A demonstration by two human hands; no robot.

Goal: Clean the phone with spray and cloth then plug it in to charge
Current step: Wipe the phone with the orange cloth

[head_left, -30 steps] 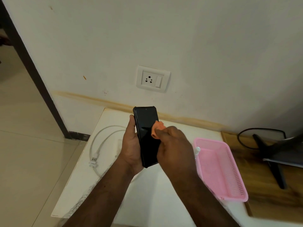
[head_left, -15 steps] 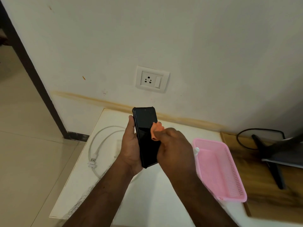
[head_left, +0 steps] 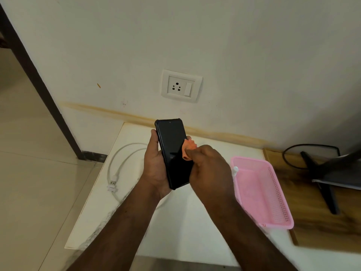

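Note:
A black phone [head_left: 172, 145] stands nearly upright over the white table, screen towards me, held along its left edge and lower back by my left hand [head_left: 155, 169]. My right hand [head_left: 210, 171] pinches a small orange cloth [head_left: 189, 148] against the right side of the screen. A white charging cable [head_left: 121, 163] lies coiled on the table to the left, its USB plug near the table's left edge. The white tip of a spray bottle [head_left: 235, 170] pokes up at the near-left rim of the pink basket; the rest of it is hidden behind my right hand.
A pink plastic basket [head_left: 273, 194] sits on the white table [head_left: 101, 212] to the right. A wall socket with switch [head_left: 181, 86] is above the phone. A wooden surface with a dark monitor stand [head_left: 322, 184] and a black cable is at far right.
The cloth and my right hand have shifted slightly on the right side of the screen. The phone and my left hand stay in place.

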